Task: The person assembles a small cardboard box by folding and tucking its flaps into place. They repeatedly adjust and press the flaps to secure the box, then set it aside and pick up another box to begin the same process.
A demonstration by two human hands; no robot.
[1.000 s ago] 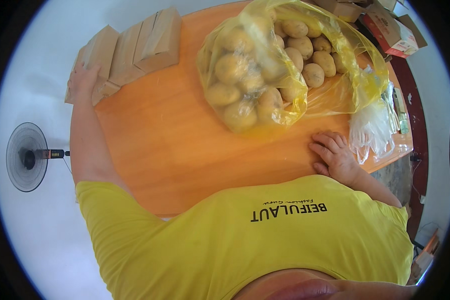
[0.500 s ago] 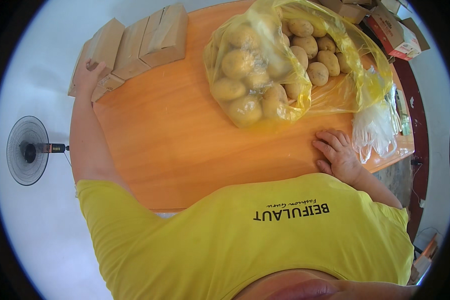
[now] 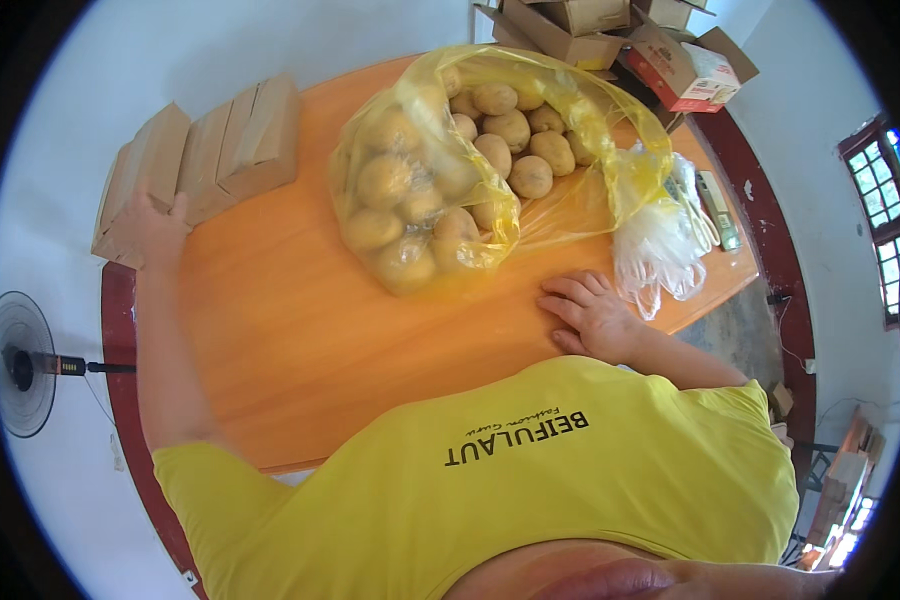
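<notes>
A large yellow see-through plastic bag (image 3: 590,130) full of several potatoes (image 3: 385,180) lies on the orange wooden table (image 3: 300,330). My left hand (image 3: 155,225) reaches far out to the left and rests on the nearest of several brown cardboard boxes (image 3: 240,145) lined up at the table's left edge. My right hand (image 3: 590,312) lies flat on the tabletop, fingers spread, just below the bag and holding nothing.
A bunch of thin clear plastic bags (image 3: 660,245) lies right of my right hand, with a small flat device (image 3: 718,205) behind it. Open cardboard cartons (image 3: 660,50) stand at the far right. A floor fan (image 3: 20,370) stands at the left.
The view has shifted a little. My left hand stays on the box at the left and my right hand stays flat on the table.
</notes>
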